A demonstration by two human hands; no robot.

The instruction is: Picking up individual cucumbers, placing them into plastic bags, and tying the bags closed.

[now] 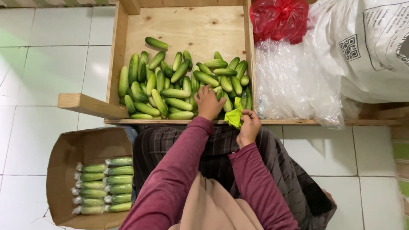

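A wooden crate [183, 25] on the floor in front of me holds a pile of loose green cucumbers [170, 91]. My left hand [208, 102] reaches into the crate's near right part and rests on the cucumbers, fingers curled around one. Close to the crate's front edge, my right hand [249, 127] pinches a small yellow-green cloth or bag [234, 116]. Both arms wear dark red sleeves.
At my lower left stands a cardboard box [64, 170] with two rows of plastic-wrapped cucumbers [104, 185]. Right of the crate lie clear plastic bags [289, 81], a red plastic bag [279, 19] and a big white sack [366, 47]. The floor is white tile [38, 68].
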